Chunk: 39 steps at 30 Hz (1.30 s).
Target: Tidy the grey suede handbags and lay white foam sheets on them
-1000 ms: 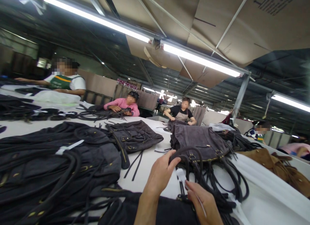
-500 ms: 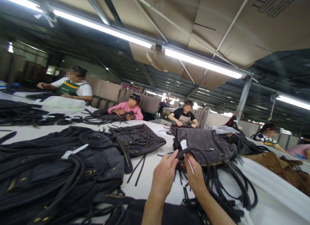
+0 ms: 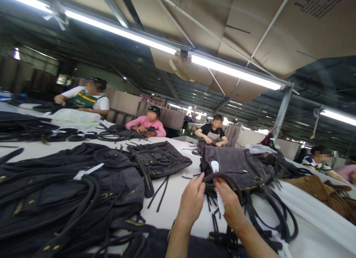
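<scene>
Both my hands are at a dark, rounded bag handle [image 3: 227, 177] that arches up over the table. My left hand [image 3: 191, 197] pinches the near left end of this handle between thumb and fingers. My right hand [image 3: 228, 198] is closed just right of it, under the arch, gripping a thin white strip [image 3: 219, 202]. The strip's broad rounded end shows above the handle; its lower part, with a notched edge, hangs between my hands. Whether my right fingers also press the handle is hidden. Behind them lies a dark grey bag [image 3: 230, 161] with a brass zip.
More dark bags [image 3: 111, 184] are heaped at left, one handle bundle bound by a white strip [image 3: 88, 171]. Another dark bag [image 3: 161, 159] lies mid-table. A brown bag [image 3: 319, 193] is at right. Several co-workers sit across the table, and a metal post [image 3: 282, 111] rises at right.
The white strip has turned from edge-on to showing its broad face, and more of it hangs below the handle. My hands stay close together; the view has shifted slightly.
</scene>
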Each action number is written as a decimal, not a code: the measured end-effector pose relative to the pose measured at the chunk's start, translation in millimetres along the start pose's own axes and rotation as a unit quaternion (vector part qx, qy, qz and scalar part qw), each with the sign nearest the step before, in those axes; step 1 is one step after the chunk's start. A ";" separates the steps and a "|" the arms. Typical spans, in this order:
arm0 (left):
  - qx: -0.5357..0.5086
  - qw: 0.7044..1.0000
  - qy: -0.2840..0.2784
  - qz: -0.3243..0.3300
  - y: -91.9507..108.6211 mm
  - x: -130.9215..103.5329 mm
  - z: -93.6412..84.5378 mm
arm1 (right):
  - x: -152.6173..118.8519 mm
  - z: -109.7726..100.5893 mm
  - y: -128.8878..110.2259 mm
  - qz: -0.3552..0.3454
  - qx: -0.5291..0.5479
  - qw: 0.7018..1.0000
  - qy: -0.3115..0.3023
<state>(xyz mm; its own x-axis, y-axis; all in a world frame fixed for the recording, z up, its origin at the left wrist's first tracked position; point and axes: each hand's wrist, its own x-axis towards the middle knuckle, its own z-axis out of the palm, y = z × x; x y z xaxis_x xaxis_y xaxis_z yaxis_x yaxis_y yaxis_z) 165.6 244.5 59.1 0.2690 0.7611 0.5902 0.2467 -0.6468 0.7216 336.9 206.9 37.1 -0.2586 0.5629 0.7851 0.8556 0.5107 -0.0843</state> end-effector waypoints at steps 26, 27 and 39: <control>-0.174 0.984 0.040 -0.021 63.1 -9.8 25.2 | -22.7 -48.6 -25.6 0.049 -0.112 0.982 -0.148; -0.177 0.983 0.041 -0.018 62.3 -9.6 25.7 | -18.9 -55.7 -28.5 0.046 -0.078 0.983 -0.160; -0.252 0.966 0.046 -0.045 51.5 -1.6 18.2 | 31.7 -101.1 -47.5 0.274 0.328 0.876 -0.224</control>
<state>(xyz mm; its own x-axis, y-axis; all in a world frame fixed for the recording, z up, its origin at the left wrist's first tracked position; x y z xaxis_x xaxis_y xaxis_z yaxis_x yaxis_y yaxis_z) 194.9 209.1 88.7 0.1780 0.8289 0.5303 -0.2262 -0.4900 0.8418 333.4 134.8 128.0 -0.1661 0.9636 0.2096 0.5023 0.2655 -0.8229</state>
